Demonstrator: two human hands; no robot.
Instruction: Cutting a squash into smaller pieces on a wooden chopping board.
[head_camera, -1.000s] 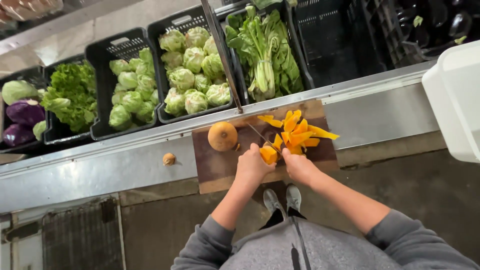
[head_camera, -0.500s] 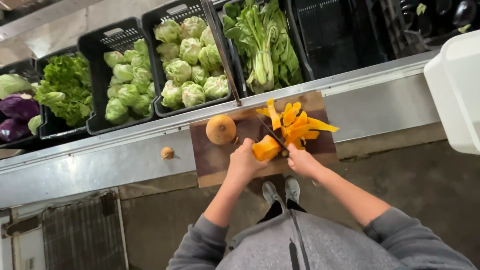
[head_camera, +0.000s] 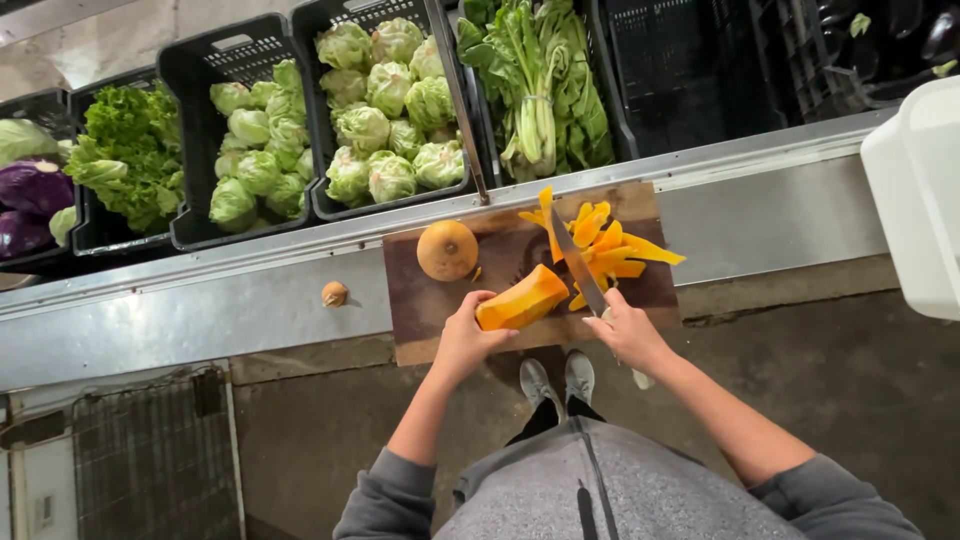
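A brown wooden cutting board (head_camera: 430, 305) lies across a steel counter. My left hand (head_camera: 468, 335) grips an orange peeled squash piece (head_camera: 520, 300) lying on the board. My right hand (head_camera: 625, 335) is shut on a knife (head_camera: 575, 262) whose blade points away from me, just right of the squash piece. A pile of orange squash peel strips (head_camera: 610, 245) lies under and beyond the blade. A round tan squash end (head_camera: 447, 250) sits on the board's far left part.
A small tan stem piece (head_camera: 334, 293) lies on the steel counter (head_camera: 200, 310). Behind stand black crates of lettuce heads (head_camera: 385, 110), leafy greens (head_camera: 535, 90), curly lettuce (head_camera: 125, 150) and purple cabbage (head_camera: 30, 190). A white tub (head_camera: 915, 195) is at right.
My left hand has turned the squash piece and laid it longways on the board. The knife has lifted off the piece and now lies to its right, over the peels.
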